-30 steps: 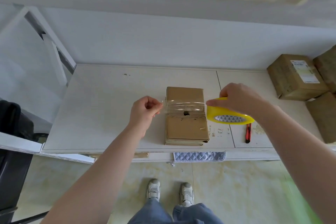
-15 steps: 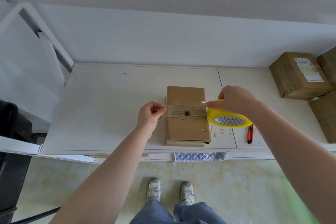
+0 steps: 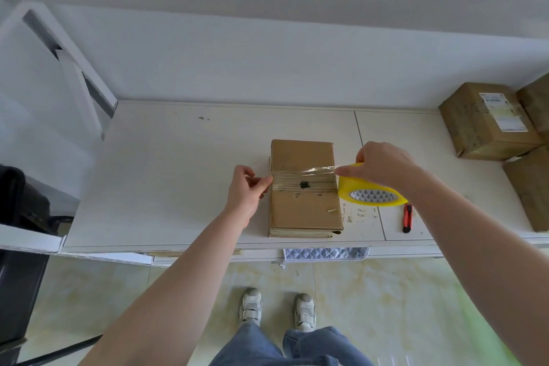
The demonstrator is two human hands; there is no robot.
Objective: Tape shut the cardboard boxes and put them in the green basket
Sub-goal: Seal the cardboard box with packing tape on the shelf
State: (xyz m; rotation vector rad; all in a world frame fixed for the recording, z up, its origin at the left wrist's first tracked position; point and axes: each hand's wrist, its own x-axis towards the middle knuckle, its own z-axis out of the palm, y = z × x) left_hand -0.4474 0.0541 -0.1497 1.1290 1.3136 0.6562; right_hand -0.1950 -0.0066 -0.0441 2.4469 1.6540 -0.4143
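White tabletop [image 3: 178, 175], flat cardboard box [image 3: 303, 211] near the front edge: left hand [image 3: 246, 190] pinches the tape end at the box's left side, right hand [image 3: 383, 169] grips the yellow tape roll [image 3: 371, 192] just right, so keep the strip [image 3: 303, 180] taut and press it flat before cutting.

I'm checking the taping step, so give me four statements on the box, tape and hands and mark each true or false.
1. The right hand holds the yellow tape roll. True.
2. The left hand pinches the tape end at the flat cardboard box's left edge. True.
3. The red utility knife lies on top of that box. False: it lies on the table, right of the box.
4. The tape strip runs lengthwise down the box. False: it crosses the box's width.
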